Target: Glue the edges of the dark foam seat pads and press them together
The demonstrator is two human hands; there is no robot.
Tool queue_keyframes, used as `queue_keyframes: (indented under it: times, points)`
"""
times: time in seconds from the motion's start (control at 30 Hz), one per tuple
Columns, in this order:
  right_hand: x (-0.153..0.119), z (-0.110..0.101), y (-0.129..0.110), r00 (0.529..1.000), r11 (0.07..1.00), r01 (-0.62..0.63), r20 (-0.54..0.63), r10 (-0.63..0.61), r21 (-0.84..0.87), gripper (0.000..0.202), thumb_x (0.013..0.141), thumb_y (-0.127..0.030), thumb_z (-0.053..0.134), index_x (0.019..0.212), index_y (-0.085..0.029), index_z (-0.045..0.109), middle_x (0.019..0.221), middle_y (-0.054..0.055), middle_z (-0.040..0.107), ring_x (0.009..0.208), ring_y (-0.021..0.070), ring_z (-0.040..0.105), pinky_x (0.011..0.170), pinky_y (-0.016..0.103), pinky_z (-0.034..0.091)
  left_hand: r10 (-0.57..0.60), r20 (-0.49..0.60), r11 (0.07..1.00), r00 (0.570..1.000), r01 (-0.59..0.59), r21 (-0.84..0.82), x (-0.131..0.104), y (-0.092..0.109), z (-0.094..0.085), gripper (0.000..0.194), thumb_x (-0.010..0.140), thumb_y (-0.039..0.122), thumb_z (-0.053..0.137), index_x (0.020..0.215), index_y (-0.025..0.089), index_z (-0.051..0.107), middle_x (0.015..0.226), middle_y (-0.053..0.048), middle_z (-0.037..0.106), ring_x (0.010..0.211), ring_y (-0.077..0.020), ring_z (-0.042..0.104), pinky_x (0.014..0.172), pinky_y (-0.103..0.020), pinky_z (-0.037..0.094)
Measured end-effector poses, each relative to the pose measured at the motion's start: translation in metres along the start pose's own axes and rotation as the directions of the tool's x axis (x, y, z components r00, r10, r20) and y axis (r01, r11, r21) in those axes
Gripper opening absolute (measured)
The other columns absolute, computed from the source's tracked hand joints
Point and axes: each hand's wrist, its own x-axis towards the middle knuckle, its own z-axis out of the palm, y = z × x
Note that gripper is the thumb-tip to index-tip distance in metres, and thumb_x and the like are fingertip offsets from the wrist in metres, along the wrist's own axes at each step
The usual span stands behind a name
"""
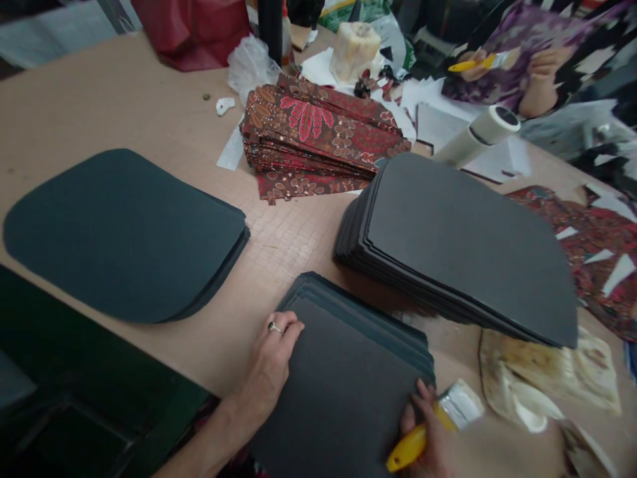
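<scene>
A: where r the hands rn?
B: left hand (273, 352) is at the left edge of the near dark sheets (348, 392), fingers curled in close, cant tell if pinching. right hand (430, 425) grips a yellow-handled brush (409, 449), fingertips on their right edge.
A: n the sheets?
B: front of table (174, 99), btwn low stack (124, 232) n taller pile (468, 232).

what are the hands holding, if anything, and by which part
The right hand holds a brush by its yellow handle, touching the dark sheets too. The left hand is at the sheets' left edge; whether it grips them cannot be told.
</scene>
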Motion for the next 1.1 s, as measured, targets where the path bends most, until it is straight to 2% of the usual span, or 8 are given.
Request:
queue_keyframes:
  times: [0.2,0.3,0.37,0.5,0.7,0.83,0.93,1.1]
  points:
    - [0.007,0.0,-0.01,0.994,0.99,0.096,-0.046,-0.101,-0.105,0.02,0.084,-0.027,0.053,0.099,-0.015,0.058,0.118,0.017,0.059,0.119,0.0298,0.05,0.101,0.057,0.035,-0.004,0.065,0.975,0.998,-0.01,0.221,-0.013,0.014,0.003,0.035,0.087,0.011,0.04,0.119,0.012,0.055,0.118,-0.012,0.056,0.107,-0.0238,0.05,0.092,-0.039,0.047]
    - [0.009,-0.001,-0.018,0.996,0.99,0.083,-0.011,-0.085,-0.113,0.021,0.085,-0.026,0.052,0.101,-0.014,0.057,0.119,0.018,0.059,0.12,0.0293,0.05,0.101,0.055,0.037,0.007,0.174,0.93,0.985,-0.07,0.36,-0.016,0.024,0.005,0.047,0.084,0.013,0.047,0.13,0.025,0.049,0.138,-0.007,0.046,0.114,-0.0294,0.047,0.089,-0.044,0.047]
    - [0.012,-0.003,-0.02,0.998,0.99,0.057,0.011,-0.056,-0.13,0.021,0.085,-0.026,0.052,0.102,-0.014,0.057,0.12,0.019,0.058,0.12,0.0287,0.05,0.101,0.054,0.038,0.031,0.221,0.905,0.975,-0.122,0.408,-0.016,0.028,0.006,0.051,0.084,0.011,0.046,0.13,0.033,0.048,0.141,-0.001,0.043,0.12,-0.0307,0.044,0.088,-0.044,0.045]
    - [0.019,-0.01,-0.029,0.999,0.98,0.047,0.034,-0.041,-0.193,0.019,0.086,-0.026,0.05,0.099,-0.014,0.058,0.118,0.017,0.059,0.118,0.0281,0.051,0.096,0.052,0.043,0.054,0.238,0.885,0.97,-0.157,0.439,-0.015,0.028,0.009,0.049,0.084,0.024,0.05,0.132,0.03,0.047,0.143,-0.003,0.042,0.128,-0.0334,0.037,0.091,-0.046,0.041]
    - [0.026,0.013,-0.11,0.987,0.986,0.161,0.011,-0.161,-0.05,0.012,0.085,-0.014,0.053,0.095,-0.02,0.055,0.123,0.012,0.058,0.124,0.0256,0.046,0.092,0.044,0.048,0.124,0.26,0.832,0.958,-0.243,0.499,-0.015,0.025,0.014,0.049,0.086,0.027,0.047,0.135,0.026,0.044,0.145,-0.008,0.037,0.129,-0.0363,0.035,0.091,-0.048,0.038]
    - [0.039,0.045,-0.158,0.953,0.971,0.207,0.199,-0.228,0.123,0.015,0.087,-0.016,0.048,0.099,-0.021,0.055,0.123,0.011,0.058,0.119,0.0224,0.05,0.09,0.042,0.051,0.151,0.246,0.816,0.958,-0.261,0.516,-0.014,0.023,0.019,0.045,0.086,0.026,0.044,0.131,0.022,0.049,0.143,-0.012,0.039,0.127,-0.0394,0.035,0.088,-0.05,0.038]
    - [0.047,0.042,-0.144,0.939,0.969,0.202,0.254,-0.234,0.144,0.016,0.088,-0.017,0.047,0.1,-0.021,0.056,0.122,0.011,0.059,0.117,0.0207,0.051,0.094,0.042,0.049,0.16,0.247,0.815,0.956,-0.269,0.514,-0.011,0.024,0.022,0.044,0.087,0.026,0.043,0.13,0.02,0.051,0.142,-0.013,0.041,0.127,-0.0402,0.035,0.087,-0.051,0.038]
    - [0.043,0.002,-0.068,0.995,1.0,0.016,0.094,-0.014,-0.017,0.019,0.089,-0.021,0.046,0.102,-0.018,0.059,0.127,0.012,0.056,0.121,0.0233,0.049,0.094,0.043,0.048,0.152,0.237,0.806,0.959,-0.259,0.532,-0.009,0.027,0.022,0.043,0.089,0.026,0.041,0.13,0.019,0.051,0.142,-0.013,0.041,0.127,-0.0399,0.035,0.087,-0.051,0.038]
